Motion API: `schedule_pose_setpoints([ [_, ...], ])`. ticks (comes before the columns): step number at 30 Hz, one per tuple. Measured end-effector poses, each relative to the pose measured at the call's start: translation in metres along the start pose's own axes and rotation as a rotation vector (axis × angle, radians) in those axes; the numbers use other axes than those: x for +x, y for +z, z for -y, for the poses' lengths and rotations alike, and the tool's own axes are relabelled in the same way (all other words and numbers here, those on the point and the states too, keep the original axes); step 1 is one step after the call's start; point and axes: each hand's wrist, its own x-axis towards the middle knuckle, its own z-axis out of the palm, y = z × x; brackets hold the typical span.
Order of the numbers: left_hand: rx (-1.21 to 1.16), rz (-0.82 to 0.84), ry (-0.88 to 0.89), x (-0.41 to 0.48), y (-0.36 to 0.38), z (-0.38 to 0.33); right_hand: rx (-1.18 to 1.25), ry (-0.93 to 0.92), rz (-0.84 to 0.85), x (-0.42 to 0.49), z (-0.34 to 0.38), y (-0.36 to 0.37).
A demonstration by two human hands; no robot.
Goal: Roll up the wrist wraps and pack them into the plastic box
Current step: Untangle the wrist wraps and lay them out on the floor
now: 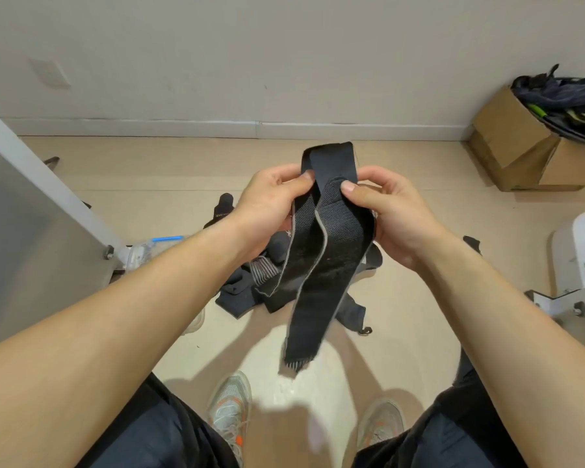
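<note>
A long black wrist wrap with grey edging hangs in front of me, folded over at its top. My left hand pinches its upper left edge and my right hand pinches the upper right part, thumb on the fabric. Its loose tail dangles down to a frayed grey end above the floor. More dark wrist wraps lie in a heap on the floor beneath, partly hidden by the held one. A clear plastic box with a blue clip sits on the floor at the left, mostly behind my left forearm.
A grey metal panel stands at the left. Cardboard boxes with a dark bag sit at the back right. A white metal frame is at the right. My two shoes rest on the beige floor below.
</note>
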Motion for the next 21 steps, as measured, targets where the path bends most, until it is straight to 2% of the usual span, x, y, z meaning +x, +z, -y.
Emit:
schedule_pose_setpoints([
  [8, -0.18, 0.019, -0.082, -0.003, 0.01, 0.0, -0.061, -0.031, -0.115, 0.008, -0.008, 0.0],
  [21, -0.232, 0.069, -0.1, -0.003, 0.017, 0.003, -0.085, -0.035, -0.239, 0.011, -0.013, 0.004],
])
